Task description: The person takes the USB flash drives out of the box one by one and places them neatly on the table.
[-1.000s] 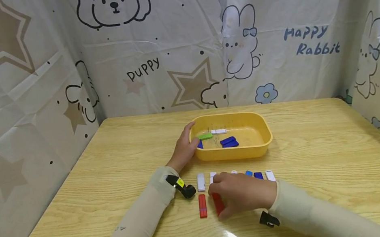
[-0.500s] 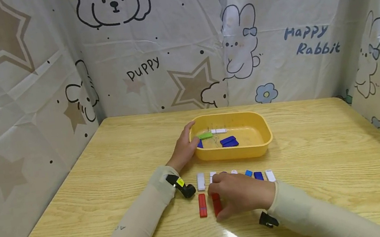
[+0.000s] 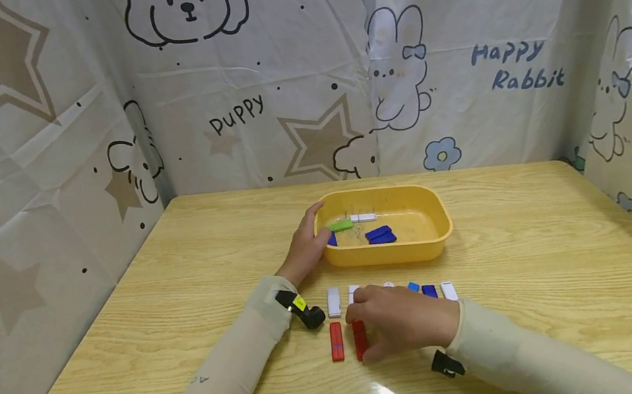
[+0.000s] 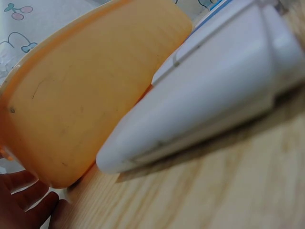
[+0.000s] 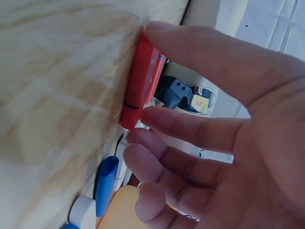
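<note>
My left hand point(image 3: 302, 250) holds the left end of a yellow plastic bin point(image 3: 388, 254), thumb over the rim and fingers along the outside. With thumb and index finger at its two ends, my right hand point(image 3: 404, 316) pinches a red USB stick point(image 5: 138, 81) lying on the table. Left of it a second red USB stick point(image 3: 336, 342) lies nearly parallel. Behind these runs a row of sticks: a white USB stick point(image 3: 334, 302) at the left end, a dark blue one point(image 3: 430, 291) and another white one point(image 3: 449, 291) at the right. The right hand hides part of this row.
Inside the bin lie a green stick point(image 3: 341, 226), a white stick point(image 3: 363, 218) and several blue sticks point(image 3: 381, 235). The wooden table point(image 3: 206, 240) ends at a printed curtain point(image 3: 249, 77) behind and at both sides. A black wrist camera point(image 3: 305, 311) sits close to the row.
The red USB stick under my right hand has turned slightly, from tilted to nearly straight, and that hand shifted only a little. My left hand and the bin have stayed put.
</note>
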`<state>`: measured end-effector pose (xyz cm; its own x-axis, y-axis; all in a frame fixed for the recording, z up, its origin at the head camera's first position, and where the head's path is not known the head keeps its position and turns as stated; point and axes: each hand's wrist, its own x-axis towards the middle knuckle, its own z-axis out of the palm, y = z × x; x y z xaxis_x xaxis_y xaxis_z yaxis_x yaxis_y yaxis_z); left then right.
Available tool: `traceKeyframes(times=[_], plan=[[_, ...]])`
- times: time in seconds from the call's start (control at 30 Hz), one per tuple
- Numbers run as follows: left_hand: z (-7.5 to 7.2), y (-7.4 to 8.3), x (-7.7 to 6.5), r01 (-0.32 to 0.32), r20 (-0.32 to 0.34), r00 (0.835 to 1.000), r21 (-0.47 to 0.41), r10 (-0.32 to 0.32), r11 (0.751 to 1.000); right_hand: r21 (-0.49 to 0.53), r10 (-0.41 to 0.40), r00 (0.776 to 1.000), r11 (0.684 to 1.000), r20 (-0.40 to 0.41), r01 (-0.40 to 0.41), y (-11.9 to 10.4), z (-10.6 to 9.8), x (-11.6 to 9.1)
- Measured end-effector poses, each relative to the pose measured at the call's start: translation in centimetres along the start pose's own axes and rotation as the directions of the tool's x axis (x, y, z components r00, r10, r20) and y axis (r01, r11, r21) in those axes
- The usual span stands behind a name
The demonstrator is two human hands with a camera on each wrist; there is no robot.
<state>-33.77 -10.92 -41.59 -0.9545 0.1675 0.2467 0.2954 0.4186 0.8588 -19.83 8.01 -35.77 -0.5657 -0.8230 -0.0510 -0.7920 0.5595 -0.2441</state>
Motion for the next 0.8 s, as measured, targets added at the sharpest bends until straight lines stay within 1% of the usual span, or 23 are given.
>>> traceKeyframes(times=[0.17,0.5,0.8], plan=[[-0.02,-0.03,0.03,-0.001,0.005,1.0,0.003,0.001,1.0,-0.003,0.015,1.0,1.0,-0.001,-0.015,0.0,-0.01,0.03],[-0.02,-0.03,0.08,-0.007,0.002,1.0,0.008,0.007,1.0,-0.003,0.051,0.998,0.999,0.024,-0.051,0.17,0.06,0.29],[-0.16,0.35,-0.1,-0.018,0.006,1.0,0.015,0.018,1.0,-0.011,0.045,0.999,0.999,0.02,-0.045,0.38,0.1,0.33]])
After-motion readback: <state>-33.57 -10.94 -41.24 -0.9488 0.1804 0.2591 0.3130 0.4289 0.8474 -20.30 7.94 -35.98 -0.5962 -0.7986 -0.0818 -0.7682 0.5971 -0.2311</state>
